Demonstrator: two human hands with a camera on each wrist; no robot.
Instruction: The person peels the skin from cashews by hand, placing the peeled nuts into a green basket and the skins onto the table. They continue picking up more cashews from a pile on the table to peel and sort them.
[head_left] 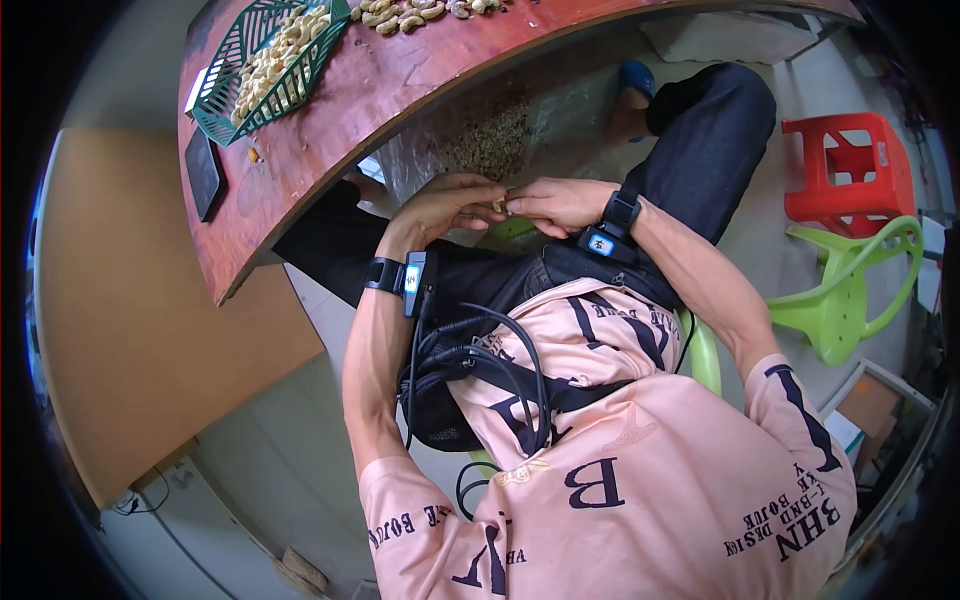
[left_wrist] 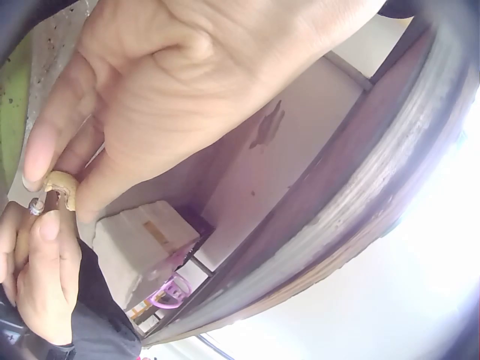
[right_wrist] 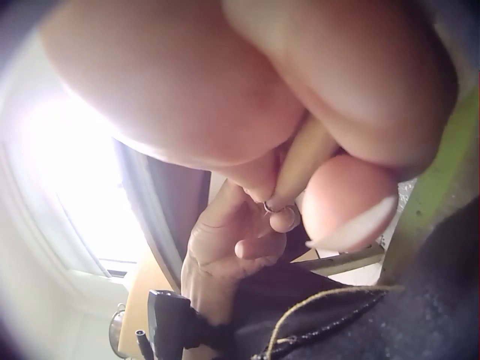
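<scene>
Over the lap, in the head view, my left hand (head_left: 438,208) and right hand (head_left: 562,204) meet fingertip to fingertip. A curved, pale cashew (left_wrist: 61,181) is pinched between the thumb and fingers of the left hand. The right hand grips a slim tool with a tan handle (right_wrist: 306,159) and a small metal ring near its end. In the left wrist view the tool's metal part (left_wrist: 36,205) sits right beside the cashew. Fingers hide most of the tool, so I cannot tell its exact kind.
A green lattice basket (head_left: 212,108) of cashews stands on the red-brown table (head_left: 330,105), with loose cashews (head_left: 400,14) and a black phone-like slab (head_left: 204,176) nearby. Crumbly scraps (head_left: 490,142) lie on the floor beneath. A red stool (head_left: 840,170) and green chair (head_left: 840,300) stand right.
</scene>
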